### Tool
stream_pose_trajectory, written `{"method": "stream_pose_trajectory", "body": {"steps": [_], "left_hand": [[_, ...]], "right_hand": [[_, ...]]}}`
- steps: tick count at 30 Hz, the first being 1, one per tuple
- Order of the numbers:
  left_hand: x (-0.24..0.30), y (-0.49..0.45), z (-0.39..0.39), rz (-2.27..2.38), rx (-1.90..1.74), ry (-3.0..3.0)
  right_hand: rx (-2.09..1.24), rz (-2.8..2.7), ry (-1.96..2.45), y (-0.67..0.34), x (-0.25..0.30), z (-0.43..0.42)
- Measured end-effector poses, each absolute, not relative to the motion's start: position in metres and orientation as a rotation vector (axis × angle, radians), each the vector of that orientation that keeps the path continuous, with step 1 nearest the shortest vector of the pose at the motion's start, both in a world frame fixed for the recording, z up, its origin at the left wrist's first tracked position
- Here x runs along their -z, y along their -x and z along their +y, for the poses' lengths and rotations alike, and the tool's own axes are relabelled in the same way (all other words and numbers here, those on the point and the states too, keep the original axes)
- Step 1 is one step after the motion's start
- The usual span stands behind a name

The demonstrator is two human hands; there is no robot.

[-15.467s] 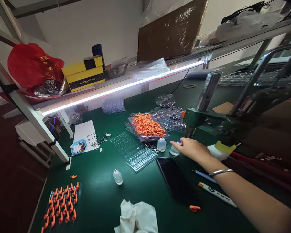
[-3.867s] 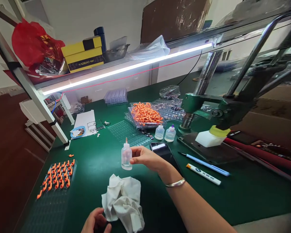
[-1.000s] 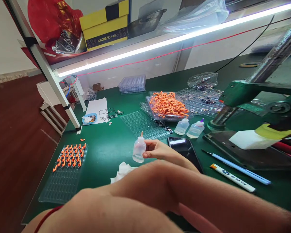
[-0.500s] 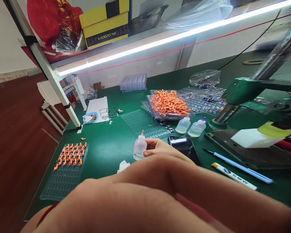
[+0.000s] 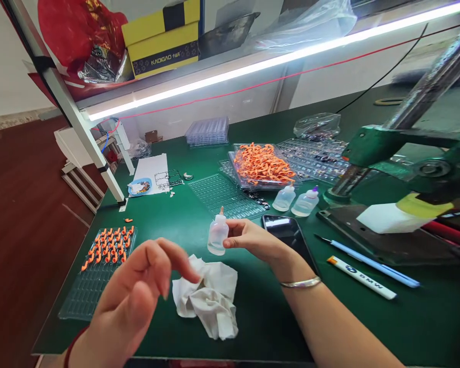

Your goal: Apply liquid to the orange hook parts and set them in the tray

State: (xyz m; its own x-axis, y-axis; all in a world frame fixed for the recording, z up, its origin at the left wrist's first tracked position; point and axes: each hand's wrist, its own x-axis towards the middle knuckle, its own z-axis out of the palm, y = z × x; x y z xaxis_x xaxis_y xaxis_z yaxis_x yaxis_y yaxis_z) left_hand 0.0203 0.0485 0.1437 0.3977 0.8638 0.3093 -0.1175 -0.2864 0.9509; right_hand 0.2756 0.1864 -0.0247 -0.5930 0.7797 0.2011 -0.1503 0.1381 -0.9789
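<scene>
My right hand [image 5: 253, 237] grips a small clear squeeze bottle [image 5: 217, 236] by its side, between thumb and fingers. The bottle stands nearly upright, with a thin tip on top and some clear liquid low inside. My left hand [image 5: 138, 296] is raised nearer the camera, empty, with its thumb and index finger apart and the other fingers curled. Its index fingertip overlaps a crumpled white cloth [image 5: 214, 301] in the view; I cannot tell whether they touch. Behind that hand lies a clear compartment tray [image 5: 82, 294], its far part filled with small orange curved pieces [image 5: 109, 245].
A heaped tray of orange pieces [image 5: 264, 163] stands at the back. Two more squeeze bottles [image 5: 304, 203], a phone [image 5: 289, 235], a blue pen-like tool [image 5: 371, 261] and a white lighter-like stick [image 5: 362, 277] lie to the right. A green press stand [image 5: 383, 148] rises far right.
My left arm, which crossed low in front of the camera, has drawn back to the left, uncovering the white cloth and my right forearm. My right hand keeps hold of the bottle.
</scene>
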Motion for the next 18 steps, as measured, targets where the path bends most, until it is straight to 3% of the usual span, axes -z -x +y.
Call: {"method": "stream_pose_trajectory", "body": {"steps": [2,7,18], "left_hand": [[-0.113,-0.013,0.052,0.842,-1.139,-1.534],[-0.023,0.015,0.037,1.273,-0.731,-1.560],[0.059,0.030,0.024,1.478,-0.969,-1.662]], "right_hand": [[-1.552,-1.664,0.623,-0.276,0.026,0.188],[-1.548,-1.656,0.655,-0.275,0.032,0.191],[-1.509,-1.629,0.736,-0.265,0.043,0.201]]}}
